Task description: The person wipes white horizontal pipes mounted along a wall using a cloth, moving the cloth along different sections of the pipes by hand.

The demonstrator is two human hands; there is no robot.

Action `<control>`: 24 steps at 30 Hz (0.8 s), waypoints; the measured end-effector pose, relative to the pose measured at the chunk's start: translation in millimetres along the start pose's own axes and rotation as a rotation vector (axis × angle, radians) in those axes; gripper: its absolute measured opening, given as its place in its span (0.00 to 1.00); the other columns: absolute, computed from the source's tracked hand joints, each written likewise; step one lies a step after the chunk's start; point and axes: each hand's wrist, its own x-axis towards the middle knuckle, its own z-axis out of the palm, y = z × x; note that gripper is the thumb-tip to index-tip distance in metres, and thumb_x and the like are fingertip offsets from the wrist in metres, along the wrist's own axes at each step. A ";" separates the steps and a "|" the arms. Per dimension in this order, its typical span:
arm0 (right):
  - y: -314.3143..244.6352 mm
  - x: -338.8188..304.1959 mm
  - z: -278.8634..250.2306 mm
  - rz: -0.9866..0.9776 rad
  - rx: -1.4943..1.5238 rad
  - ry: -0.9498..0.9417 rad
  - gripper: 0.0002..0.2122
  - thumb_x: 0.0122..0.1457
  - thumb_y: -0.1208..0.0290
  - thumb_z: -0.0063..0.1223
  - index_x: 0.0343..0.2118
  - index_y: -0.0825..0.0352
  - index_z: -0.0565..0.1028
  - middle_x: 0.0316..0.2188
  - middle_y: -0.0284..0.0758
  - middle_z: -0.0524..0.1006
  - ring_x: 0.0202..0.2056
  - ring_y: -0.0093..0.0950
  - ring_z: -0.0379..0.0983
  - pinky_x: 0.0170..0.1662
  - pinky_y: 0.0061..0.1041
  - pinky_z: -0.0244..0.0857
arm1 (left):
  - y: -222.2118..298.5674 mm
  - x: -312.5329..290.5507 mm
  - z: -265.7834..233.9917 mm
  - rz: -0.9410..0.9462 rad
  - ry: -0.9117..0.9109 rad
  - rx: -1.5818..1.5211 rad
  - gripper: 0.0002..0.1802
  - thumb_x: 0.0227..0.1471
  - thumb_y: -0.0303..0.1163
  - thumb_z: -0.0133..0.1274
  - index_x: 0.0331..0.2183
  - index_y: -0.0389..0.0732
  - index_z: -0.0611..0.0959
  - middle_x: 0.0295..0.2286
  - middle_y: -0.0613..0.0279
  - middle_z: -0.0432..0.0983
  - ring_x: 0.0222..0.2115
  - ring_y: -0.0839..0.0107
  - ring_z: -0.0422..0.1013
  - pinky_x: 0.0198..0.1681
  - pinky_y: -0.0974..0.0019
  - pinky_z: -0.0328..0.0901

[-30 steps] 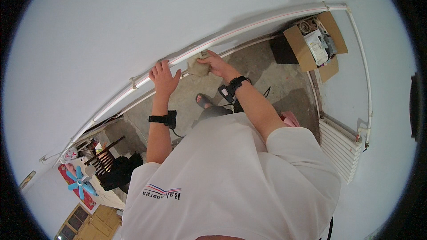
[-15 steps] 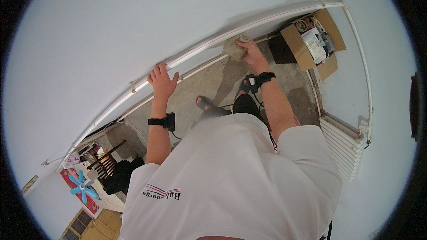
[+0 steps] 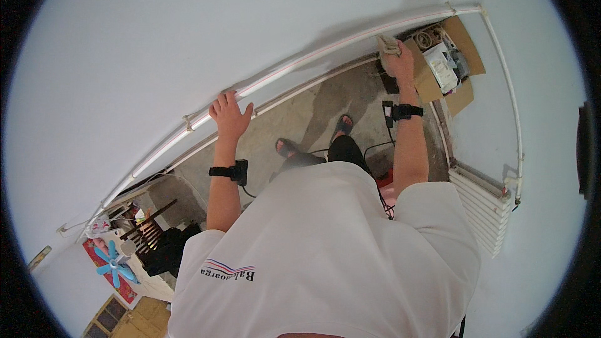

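Observation:
A long white pipe (image 3: 294,64) with a thin red stripe runs along the wall. My left hand (image 3: 230,116) rests against this pipe, its thumb spread away from the fingers. Farther right, my right hand (image 3: 400,64) is closed on a crumpled beige cloth (image 3: 389,46), which is at the pipe's lower side near the cardboard box. The hand partly covers the cloth, so whether it touches the pipe is hard to tell.
An open cardboard box (image 3: 427,81) with cables and papers stands right of my right hand. A white radiator (image 3: 479,206) hangs at the right. A second, lower pipe (image 3: 294,98) runs near the floor. At lower left are a blue fan (image 3: 114,265) and dark clothing (image 3: 168,247).
My right hand has slid to the right along the pipe with the cloth and is now beside the cardboard box. My left hand has stayed in place.

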 end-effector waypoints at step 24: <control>-65.5 8.5 17.8 -0.751 -0.914 0.114 0.22 0.47 0.79 0.62 0.46 0.53 0.75 0.49 0.32 0.71 0.54 0.39 0.65 0.56 0.49 0.60 | 5.0 1.4 2.1 0.014 0.050 -0.027 0.33 0.44 0.48 0.62 0.48 0.42 0.73 0.44 0.53 0.67 0.48 0.53 0.62 0.55 0.45 0.50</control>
